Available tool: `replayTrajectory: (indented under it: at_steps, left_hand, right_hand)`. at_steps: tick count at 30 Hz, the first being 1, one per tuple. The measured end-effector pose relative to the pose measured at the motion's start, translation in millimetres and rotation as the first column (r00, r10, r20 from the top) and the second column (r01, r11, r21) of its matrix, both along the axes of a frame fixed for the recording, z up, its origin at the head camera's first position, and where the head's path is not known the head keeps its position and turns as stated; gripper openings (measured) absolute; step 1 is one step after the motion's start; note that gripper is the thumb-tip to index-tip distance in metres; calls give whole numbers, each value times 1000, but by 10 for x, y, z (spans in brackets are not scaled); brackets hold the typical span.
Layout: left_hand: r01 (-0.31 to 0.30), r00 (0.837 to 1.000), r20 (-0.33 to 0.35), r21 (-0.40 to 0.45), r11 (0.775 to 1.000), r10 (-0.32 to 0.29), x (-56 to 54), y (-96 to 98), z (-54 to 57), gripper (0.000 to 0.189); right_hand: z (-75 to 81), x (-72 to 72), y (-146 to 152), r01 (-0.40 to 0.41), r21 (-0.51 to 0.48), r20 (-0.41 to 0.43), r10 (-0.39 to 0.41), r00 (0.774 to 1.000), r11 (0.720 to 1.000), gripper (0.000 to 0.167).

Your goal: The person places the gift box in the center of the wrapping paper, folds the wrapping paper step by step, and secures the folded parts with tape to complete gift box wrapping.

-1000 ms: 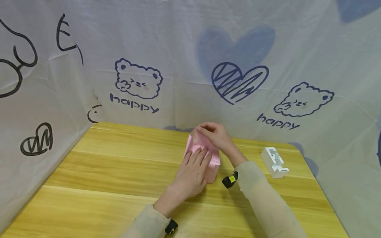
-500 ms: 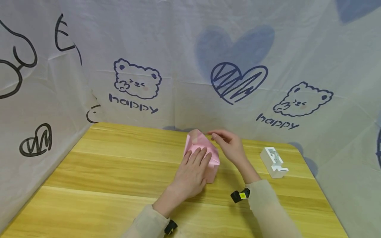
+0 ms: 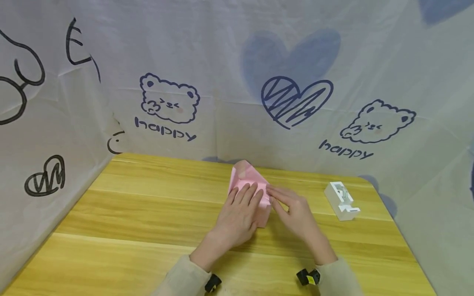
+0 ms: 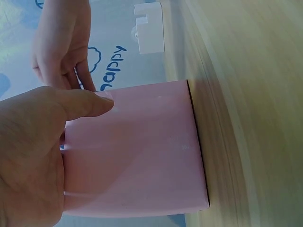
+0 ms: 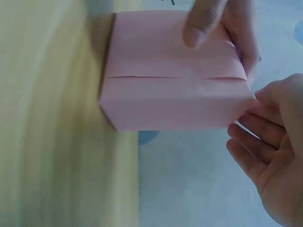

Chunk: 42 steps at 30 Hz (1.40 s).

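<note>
A box wrapped in pink paper stands on the table, and a pointed paper flap with a beige patch sticks out on its far side. My left hand lies across the top with fingers straight. Its thumb rests against the box's side in the left wrist view. My right hand is at the right edge, where thumb and forefinger pinch the paper at a corner, as the right wrist view shows. Slits between the paper's folds run along that side. The palm hides much of the top.
A white tape dispenser stands at the right of the wooden table. Behind the table hangs a pale cloth printed with bears and hearts. Dark cameras sit at both wrists.
My right hand has let go of the far flap, drawn back to the right, and come down to the box's right edge. My left hand has stayed on top.
</note>
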<state>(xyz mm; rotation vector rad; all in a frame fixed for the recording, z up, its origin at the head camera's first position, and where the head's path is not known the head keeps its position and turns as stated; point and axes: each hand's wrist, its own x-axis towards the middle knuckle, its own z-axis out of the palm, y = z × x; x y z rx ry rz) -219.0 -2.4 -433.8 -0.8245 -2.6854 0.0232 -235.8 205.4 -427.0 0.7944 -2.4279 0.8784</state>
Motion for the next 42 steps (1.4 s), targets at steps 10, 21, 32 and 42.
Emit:
replayTrajectory:
  at_steps: [10, 21, 32, 42]
  left_hand:
    - [10, 1000, -19, 16, 1000, -10, 9, 16, -12, 80]
    - [166, 985, -97, 270, 948, -145, -73, -71, 112, 67]
    - [117, 938, -313, 692, 712, 149, -285, -404, 180, 19]
    - [-22, 987, -113, 621, 784, 118, -331, -460, 60, 14]
  right_hand:
    - [-53, 92, -11, 32, 167, -65, -22, 998, 985, 35]
    - [-62, 81, 5, 20, 174, -117, 1, 993, 985, 35]
    - [-54, 94, 2, 37, 164, -83, -23, 996, 986, 35]
    - [-67, 84, 3, 39, 158, -90, -25, 996, 987, 35]
